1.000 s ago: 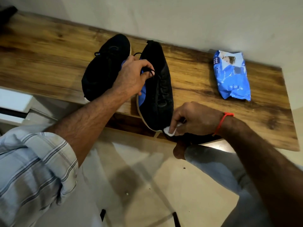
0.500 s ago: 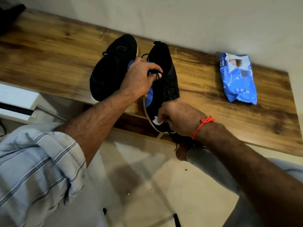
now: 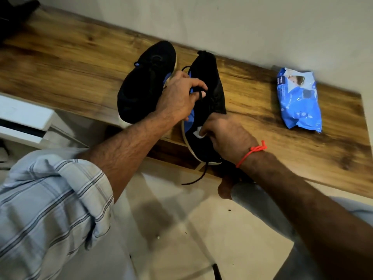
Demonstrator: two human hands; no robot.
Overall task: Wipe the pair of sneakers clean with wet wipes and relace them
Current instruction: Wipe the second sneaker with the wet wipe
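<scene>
Two black sneakers lie side by side on a wooden shelf (image 3: 252, 93) that runs from the upper left of the frame down to the right edge, against a pale wall. The left sneaker (image 3: 145, 81) rests flat near the centre top, toe toward the wall. The right sneaker (image 3: 210, 83), just beside it and tipped partly on its side, shows a blue lining and a pale sole edge; its near end overhangs the shelf's front edge.

The left hand (image 3: 179, 100) reaches in from the lower left, its fingers curled over the right sneaker's opening, with a loop of black lace (image 3: 198, 92) caught round the fingertips. The right hand (image 3: 226, 134), coming from the lower right with a red thread bracelet (image 3: 252, 152) at the wrist, has its fingers bent and pinches a small white wet wipe (image 3: 198, 133) against the sneaker's near part. A loose lace end (image 3: 198, 175) dangles below the shelf edge.

A blue pack of wipes (image 3: 298, 102) lies on the shelf at the right, well apart from the shoes. At the lower left is a rolled, striped shirt sleeve (image 3: 50, 209). Below the right forearm something that looks like a bare foot (image 3: 225, 188) shows on the light floor, though the shadow makes it hard to be sure.
</scene>
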